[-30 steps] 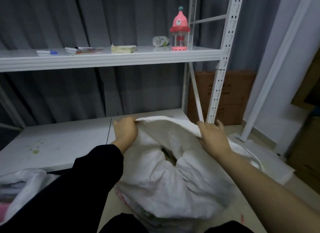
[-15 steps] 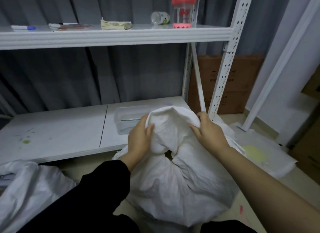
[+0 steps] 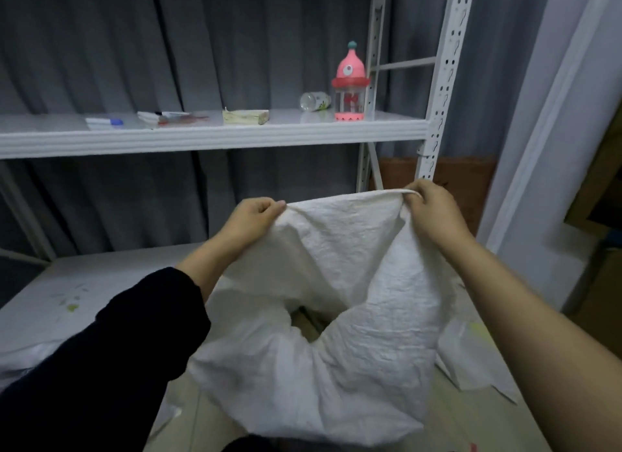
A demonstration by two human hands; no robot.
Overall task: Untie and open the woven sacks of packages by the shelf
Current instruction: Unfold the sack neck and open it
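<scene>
A white woven sack [image 3: 340,357] stands on the floor in front of the white metal shelf [image 3: 215,135]. My left hand [image 3: 250,217] pinches the sack's far rim at its left corner. My right hand [image 3: 434,207] grips the same rim at its right corner. The rim is stretched taut between both hands and held up. The sack's mouth gapes below them, with a dark opening [image 3: 311,320] in the middle; the contents are mostly hidden.
Another white sack [image 3: 20,357] lies at the lower left by the low shelf board [image 3: 67,290]. A flat white bag [image 3: 471,357] lies on the floor at the right. A pink bottle [image 3: 350,81] and small items sit on the upper shelf. Cardboard boxes [image 3: 471,186] stand behind the shelf post.
Both hands have moved apart and upward, pulling the bunched sack rim out straight, so the mouth is wider. The camera has tilted up.
</scene>
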